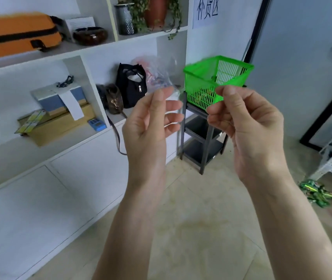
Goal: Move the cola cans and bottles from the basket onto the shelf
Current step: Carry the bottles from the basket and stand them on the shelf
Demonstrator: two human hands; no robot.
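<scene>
Hands raised and empty, basket at 1 o'clock, approach not yet begun.
Left hand (153,122) is half open, fingers loosely curled, nothing in it; right hand (246,122) is more curled, thumb near forefinger, also holding nothing that I can see. Green basket (217,79) sits on a black stand (201,138) at 1 o'clock, just beside the white shelf (92,47) that fills 9 to 12 o'clock. Judgement: step closer first, reach in from above over the rim, take one can or bottle per hand around the body, lift straight up to clear the mesh wall. Basket contents are hard to make out: only a blurred reddish patch shows through the mesh low down, count and type unknown. Right hand covers the basket's near corner. Which shelf bay is the target cannot be told.
</scene>
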